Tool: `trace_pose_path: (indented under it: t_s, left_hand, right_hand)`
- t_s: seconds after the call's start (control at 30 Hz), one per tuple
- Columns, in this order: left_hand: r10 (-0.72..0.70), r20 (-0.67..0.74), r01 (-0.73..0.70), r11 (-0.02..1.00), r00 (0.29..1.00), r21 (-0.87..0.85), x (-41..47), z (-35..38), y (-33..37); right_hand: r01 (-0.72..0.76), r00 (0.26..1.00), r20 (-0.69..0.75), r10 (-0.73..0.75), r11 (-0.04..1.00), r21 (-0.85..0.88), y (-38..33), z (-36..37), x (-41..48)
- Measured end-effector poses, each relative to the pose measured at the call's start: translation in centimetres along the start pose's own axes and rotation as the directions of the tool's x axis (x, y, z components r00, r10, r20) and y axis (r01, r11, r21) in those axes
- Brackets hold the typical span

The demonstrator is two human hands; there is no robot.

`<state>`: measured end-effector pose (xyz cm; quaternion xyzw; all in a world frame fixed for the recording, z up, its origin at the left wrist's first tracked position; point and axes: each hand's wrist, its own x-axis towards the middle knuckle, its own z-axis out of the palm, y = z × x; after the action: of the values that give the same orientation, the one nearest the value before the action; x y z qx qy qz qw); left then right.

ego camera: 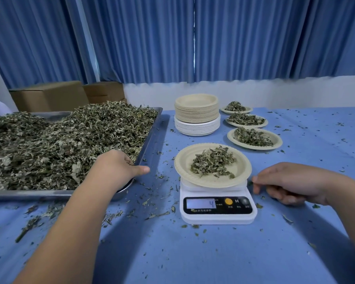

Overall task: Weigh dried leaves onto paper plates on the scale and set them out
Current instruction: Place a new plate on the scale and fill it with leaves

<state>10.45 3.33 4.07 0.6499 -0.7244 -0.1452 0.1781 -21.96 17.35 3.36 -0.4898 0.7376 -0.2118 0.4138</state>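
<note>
Grip check: left hand (118,167) is pushed fingers-down into the loose heap of dried grey-green leaves (70,144) at the near right corner of the shallow steel tray (152,138), thumb out over the rim, so whether a pinch is held cannot be told. Right hand (291,183) is loosely curled and empty, held low just right of the small white digital scale (217,217). With the round beige paper plate (182,167) on the scale carrying a small leaf pile (212,161) and the display (201,203) showing 4, small pinches should be dropped mid-pile and the plate left untouched while the reading settles.
</note>
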Motion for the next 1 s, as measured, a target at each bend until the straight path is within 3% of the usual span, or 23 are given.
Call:
trace_pose_path:
  t_s: [0.13,0.23,0.73,0.9,1.0]
  left_hand:
    - [0.01,-0.12,-0.019,0.997,0.993,-0.076,0.2,-0.5,-0.5]
    - [-0.018,-0.198,0.011,0.999,0.98,-0.04,0.4,-0.6,-0.9]
    - [-0.056,-0.333,0.056,0.998,0.941,-0.01,0.4,-0.4,-1.1]
    - [-0.012,-0.387,-0.011,0.998,0.922,-0.057,-0.1,-0.8,-0.5]
    - [0.026,-0.434,-0.109,0.98,0.901,-0.169,-0.6,-1.4,0.5]
  right_hand:
    - [0.0,1.0,-0.005,0.0,1.0,0.001,0.0,0.1,0.0]
    - [0.004,1.0,-0.007,-0.004,1.0,0.007,0.0,0.1,0.0]
    - [0.016,1.0,0.019,-0.016,1.0,0.004,0.2,-0.1,0.1]
    - [0.029,0.999,0.026,-0.03,0.999,0.017,0.4,-0.2,0.3]
    - [0.038,0.999,0.03,-0.039,0.999,0.011,0.5,-0.2,0.3]
